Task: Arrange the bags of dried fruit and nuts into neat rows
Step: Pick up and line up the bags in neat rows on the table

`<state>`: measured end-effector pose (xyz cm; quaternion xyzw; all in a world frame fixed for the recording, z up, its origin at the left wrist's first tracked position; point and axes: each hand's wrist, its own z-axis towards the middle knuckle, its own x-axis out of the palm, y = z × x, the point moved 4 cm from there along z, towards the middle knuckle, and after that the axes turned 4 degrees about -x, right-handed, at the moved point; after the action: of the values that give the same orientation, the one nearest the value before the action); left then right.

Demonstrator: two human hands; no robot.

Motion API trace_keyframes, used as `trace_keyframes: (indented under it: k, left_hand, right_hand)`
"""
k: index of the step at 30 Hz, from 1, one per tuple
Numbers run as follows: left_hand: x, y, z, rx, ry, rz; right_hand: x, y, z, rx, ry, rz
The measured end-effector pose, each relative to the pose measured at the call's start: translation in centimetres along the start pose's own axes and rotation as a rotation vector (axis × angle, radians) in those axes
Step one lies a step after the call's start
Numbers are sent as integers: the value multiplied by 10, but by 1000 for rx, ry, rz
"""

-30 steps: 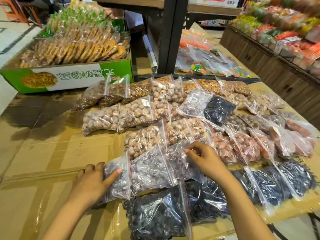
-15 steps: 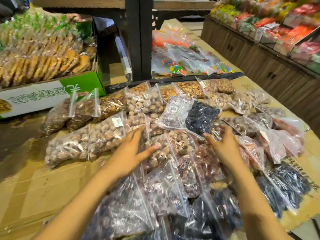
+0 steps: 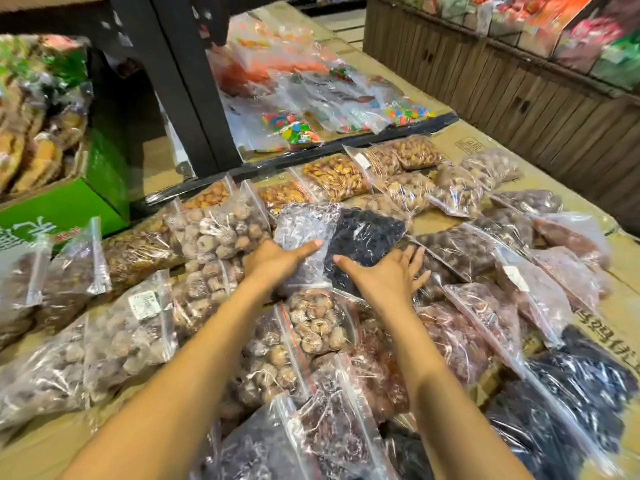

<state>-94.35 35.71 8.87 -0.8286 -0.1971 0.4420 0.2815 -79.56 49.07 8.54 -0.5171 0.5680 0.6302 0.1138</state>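
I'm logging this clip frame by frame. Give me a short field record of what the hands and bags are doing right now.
left hand: flat on the pale bag
right hand: spread over the black-fruit bag
those two bags: side by side, atop other bags
surface: cardboard
behind: candy bags

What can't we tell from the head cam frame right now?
- Right hand grip: palm covers the dark fruit bag, contact underneath hidden.
- White label on a nut bag: too small to read.
- Green box print: cut by the left edge.
- Upper-right shelf goods: blurred.
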Motion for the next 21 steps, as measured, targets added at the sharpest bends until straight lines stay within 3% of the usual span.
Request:
trace_keyframes:
  k: [4, 8, 16, 21]
  left_hand:
    - [-8, -1, 5, -11, -21, -62]
    - [-27, 9, -15, -26, -54, -314]
    - [-105, 54, -151, 136, -64, -719]
    - [-143, 115, -230, 143, -275, -849]
  right_hand:
    - [2, 3, -4, -28, -105, 175]
    - [-6, 7, -19, -28, -86, 263]
    - [-35, 12, -107, -107, -44, 534]
    - [-43, 9, -171, -74, -48, 609]
